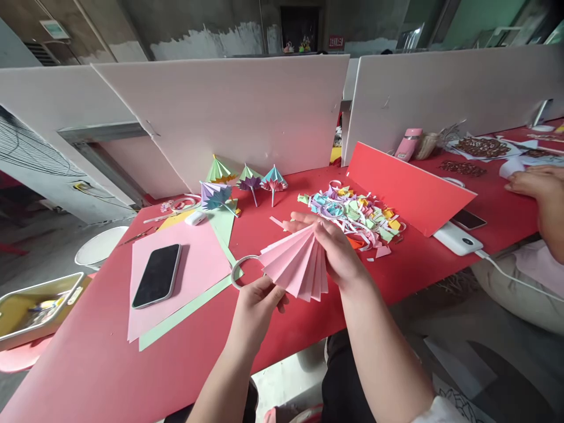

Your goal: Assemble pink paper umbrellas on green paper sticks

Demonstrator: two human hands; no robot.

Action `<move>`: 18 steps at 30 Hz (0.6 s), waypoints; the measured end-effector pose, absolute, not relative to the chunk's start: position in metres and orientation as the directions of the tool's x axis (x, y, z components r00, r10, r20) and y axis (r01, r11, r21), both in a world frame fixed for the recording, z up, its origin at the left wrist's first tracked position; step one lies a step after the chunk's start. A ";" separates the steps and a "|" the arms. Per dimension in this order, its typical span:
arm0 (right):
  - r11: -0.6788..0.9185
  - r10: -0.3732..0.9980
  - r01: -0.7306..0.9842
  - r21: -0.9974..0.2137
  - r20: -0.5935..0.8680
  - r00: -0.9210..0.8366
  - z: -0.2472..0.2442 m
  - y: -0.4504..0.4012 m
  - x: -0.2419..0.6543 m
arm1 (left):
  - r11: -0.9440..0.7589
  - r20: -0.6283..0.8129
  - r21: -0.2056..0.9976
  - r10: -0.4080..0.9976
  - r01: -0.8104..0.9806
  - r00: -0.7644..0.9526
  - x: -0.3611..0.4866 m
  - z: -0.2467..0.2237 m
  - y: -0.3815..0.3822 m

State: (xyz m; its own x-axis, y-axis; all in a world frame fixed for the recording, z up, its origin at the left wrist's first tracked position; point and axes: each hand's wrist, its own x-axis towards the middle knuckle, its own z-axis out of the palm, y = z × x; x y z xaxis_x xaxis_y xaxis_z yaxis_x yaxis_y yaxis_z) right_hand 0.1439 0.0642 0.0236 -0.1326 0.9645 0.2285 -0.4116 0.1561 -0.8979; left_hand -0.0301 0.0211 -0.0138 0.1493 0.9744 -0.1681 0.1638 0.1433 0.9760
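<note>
A pink pleated paper fan (297, 264) is held between my two hands above the red table. My left hand (259, 296) pinches its lower left edge. Around the narrow gathered top and right side, my right hand (332, 247) is closed, with the thumb over the folds. The pleats spread downward toward me. Just left of the fan lies a tape roll (238, 273), partly on the paper sheets. Behind stand several small folded paper umbrellas (249, 179) in green, purple and blue.
A phone (157, 276) lies on pink paper (205, 252) at the left. Paper scraps (352, 214) are heaped before an upright red board (405, 188). A white power bank (458, 238) with a cable sits at the right, near another person's hand (529, 182). Pale panels (220, 111) stand behind.
</note>
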 end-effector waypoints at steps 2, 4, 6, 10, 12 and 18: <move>0.165 0.967 -0.372 -0.913 0.224 -0.119 0.026 0.062 0.143 | 0.162 -0.179 0.981 0.970 0.110 0.164 -0.029 -0.015 0.021; 0.161 0.973 -0.366 -0.917 0.208 -0.095 0.028 0.062 0.142 | 0.180 -0.185 0.983 0.967 0.048 0.174 -0.028 -0.014 0.021; 0.161 0.978 -0.373 -0.914 0.198 -0.064 0.027 0.063 0.141 | 0.191 -0.186 0.982 0.964 -0.008 0.188 -0.027 -0.013 0.021; 0.188 0.980 -0.403 -0.896 0.199 0.015 0.022 0.067 0.139 | 0.202 -0.190 0.978 0.963 -0.046 0.193 -0.025 -0.007 0.021; 0.205 0.978 -0.415 -0.887 0.206 0.042 0.019 0.069 0.138 | 0.206 -0.202 0.979 0.966 -0.009 0.161 -0.025 -0.004 0.021; 0.184 0.982 -0.464 -0.866 0.183 0.047 0.019 0.070 0.138 | 0.111 -0.126 0.986 0.985 0.128 0.117 -0.030 -0.001 0.020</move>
